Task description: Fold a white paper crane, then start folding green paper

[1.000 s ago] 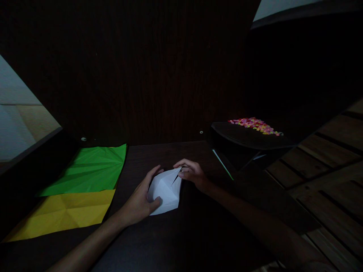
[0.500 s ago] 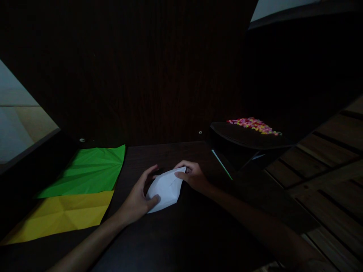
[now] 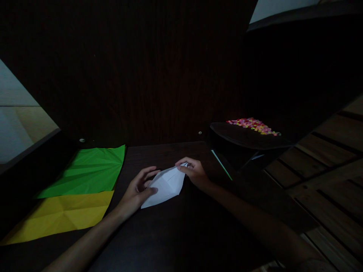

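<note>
- While the left hand (image 3: 138,192) grasps a folded piece of white paper (image 3: 168,184) with many creases at its left end, the right hand (image 3: 195,174) grips the pointed far right corner of it between thumb and fingers
- On the left, the thumb lies flat across the upper face of the paper, and the other fingers curl round behind its far edge, partly hidden
- Both hands hold this paper tilted over the middle of the dark wooden worktop (image 3: 127,247), well apart from its left edge; whether the lower side touches the wood, I cannot tell
- Toward the far left corner of the worktop lies a creased bright green paper sheet (image 3: 87,168), overlapping a creased yellow paper sheet (image 3: 62,217) that reaches nearer along the left edge
- Near the far right corner is a thin, straight pale strip with a green end (image 3: 222,165), just beside a small curved dark shelf (image 3: 241,138)
- On that shelf, toward its back edge, a heap of small pink, red and yellow pieces (image 3: 255,125) spreads in a long band
</note>
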A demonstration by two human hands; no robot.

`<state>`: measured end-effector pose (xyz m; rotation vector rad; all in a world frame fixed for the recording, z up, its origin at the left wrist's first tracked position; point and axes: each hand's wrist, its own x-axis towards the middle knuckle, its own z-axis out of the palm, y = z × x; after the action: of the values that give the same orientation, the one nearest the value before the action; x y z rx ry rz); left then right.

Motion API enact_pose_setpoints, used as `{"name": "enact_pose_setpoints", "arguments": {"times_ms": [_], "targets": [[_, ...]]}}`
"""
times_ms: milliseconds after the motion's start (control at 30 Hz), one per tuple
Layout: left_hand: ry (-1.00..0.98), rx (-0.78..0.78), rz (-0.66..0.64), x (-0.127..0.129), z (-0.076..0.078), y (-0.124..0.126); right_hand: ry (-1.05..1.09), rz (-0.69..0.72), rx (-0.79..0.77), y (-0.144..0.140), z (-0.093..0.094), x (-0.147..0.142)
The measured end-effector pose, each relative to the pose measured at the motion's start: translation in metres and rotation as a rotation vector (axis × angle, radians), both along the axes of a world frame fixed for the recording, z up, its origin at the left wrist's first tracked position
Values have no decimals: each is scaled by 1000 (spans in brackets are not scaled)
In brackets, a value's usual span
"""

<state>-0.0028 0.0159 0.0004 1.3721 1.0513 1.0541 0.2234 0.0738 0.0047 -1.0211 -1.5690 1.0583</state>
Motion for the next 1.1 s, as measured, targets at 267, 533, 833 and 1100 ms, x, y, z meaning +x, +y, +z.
{"name": "enact_pose_setpoints", "arguments": {"times_ms": [267,533,833,1100], "targets": [[-9,-175,34,4,10,-3,35,-42,-14,2,-1,1],[203,26,167,-4,8,4,123,135,55,-1,8,8],[303,137,275,-5,12,3,207,323,-333,1,3,5],[-3,-76,236,7,15,-5,-80,423,-388,-11,7,-5]]}}
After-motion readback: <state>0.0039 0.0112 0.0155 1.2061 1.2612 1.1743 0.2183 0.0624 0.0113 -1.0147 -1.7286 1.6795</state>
